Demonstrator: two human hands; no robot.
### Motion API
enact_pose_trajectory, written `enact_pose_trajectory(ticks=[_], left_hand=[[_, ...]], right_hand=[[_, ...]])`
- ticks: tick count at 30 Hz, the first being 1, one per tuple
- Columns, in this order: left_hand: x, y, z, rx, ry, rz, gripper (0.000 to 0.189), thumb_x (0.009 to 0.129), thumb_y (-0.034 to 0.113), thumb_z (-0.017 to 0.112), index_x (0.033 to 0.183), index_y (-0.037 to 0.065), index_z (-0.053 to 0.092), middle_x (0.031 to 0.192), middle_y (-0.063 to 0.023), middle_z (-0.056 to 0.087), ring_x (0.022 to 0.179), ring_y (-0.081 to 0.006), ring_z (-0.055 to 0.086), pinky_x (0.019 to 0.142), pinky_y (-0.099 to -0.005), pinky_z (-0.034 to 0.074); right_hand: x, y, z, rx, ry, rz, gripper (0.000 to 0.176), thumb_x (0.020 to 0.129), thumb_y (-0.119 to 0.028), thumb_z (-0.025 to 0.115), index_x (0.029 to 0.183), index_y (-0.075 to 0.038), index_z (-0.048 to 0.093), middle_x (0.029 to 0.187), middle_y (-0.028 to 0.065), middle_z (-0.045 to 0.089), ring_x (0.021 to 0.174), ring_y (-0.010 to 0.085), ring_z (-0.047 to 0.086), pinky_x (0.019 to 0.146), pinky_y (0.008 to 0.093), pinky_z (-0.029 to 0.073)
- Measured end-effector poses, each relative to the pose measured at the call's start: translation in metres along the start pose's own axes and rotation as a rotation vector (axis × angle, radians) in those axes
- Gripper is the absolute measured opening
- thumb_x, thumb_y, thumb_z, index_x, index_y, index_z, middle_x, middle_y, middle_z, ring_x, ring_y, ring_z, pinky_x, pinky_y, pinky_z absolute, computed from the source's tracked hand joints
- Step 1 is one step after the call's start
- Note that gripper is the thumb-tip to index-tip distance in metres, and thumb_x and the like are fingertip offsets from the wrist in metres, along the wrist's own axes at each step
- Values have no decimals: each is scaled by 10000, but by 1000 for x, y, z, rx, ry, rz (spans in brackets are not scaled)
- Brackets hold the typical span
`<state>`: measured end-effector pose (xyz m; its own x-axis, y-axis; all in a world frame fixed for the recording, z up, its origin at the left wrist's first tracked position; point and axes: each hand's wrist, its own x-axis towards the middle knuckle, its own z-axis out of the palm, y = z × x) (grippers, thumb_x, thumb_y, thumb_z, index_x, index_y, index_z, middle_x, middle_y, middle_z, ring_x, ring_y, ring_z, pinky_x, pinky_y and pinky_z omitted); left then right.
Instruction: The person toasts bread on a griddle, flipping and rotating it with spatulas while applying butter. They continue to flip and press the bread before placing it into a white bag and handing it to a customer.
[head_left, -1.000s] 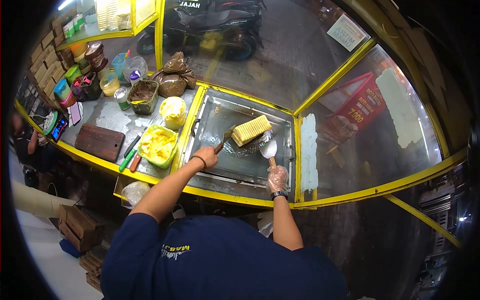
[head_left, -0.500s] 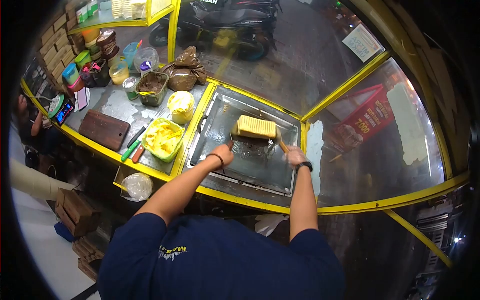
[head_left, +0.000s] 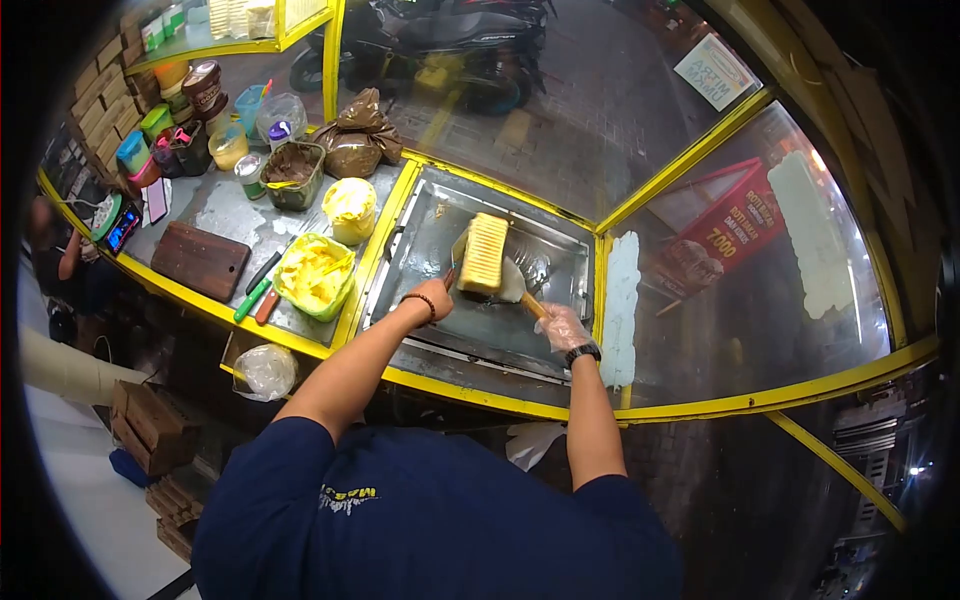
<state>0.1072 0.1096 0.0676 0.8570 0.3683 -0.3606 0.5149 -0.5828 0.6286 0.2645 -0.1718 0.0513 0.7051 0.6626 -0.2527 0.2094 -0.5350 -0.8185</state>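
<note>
from the bread (head_left: pixel 486 255), open griddle (head_left: pixel 556 250) leaves passage at three o'clock; the right hand (head_left: pixel 563 328) and spatula (head_left: pixel 513 283) block half past four, the left hand (head_left: pixel 435 298) eight.

Bright counter (head_left: pixel 228 208), dim street (head_left: pixel 545 150), glinting griddle (head_left: pixel 548 280), black corners (fisheye bowing)

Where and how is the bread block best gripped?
Likely mid-length on the long sides of the bread block, blades coming from left and right: it is longer than wide, its length pointing away from the person. The left hand holds one spatula by the block's left side; the right hand holds another spatula at its near right corner.
</note>
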Motion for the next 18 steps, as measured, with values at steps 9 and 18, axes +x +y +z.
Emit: enact_pose_trajectory(ticks=[9, 18], left_hand=[[-14, -19, -23, 142, -305, 26, 327, 822, 257, 578, 1051, 30, 630, 951, -233, 659, 933, -356, 642, 834, -421, 497], [-26, -22, -4, 277, -143, 170, 329, 843, 265, 558, 1042, 9, 619, 1023, -240, 644, 997, -383, 610, 883, -452, 470]], right_hand=[[-45, -9, 42, 659, 86, 534, 120, 859, -81, 580, 948, -2, 596, 651, 16, 514, 501, 99, 452, 428, 230, 322], [-85, -21, 57, -538, 408, 108, 336, 860, -257, 547, 729, 39, 637, 656, 211, 608, 630, 354, 605, 613, 463, 454]])
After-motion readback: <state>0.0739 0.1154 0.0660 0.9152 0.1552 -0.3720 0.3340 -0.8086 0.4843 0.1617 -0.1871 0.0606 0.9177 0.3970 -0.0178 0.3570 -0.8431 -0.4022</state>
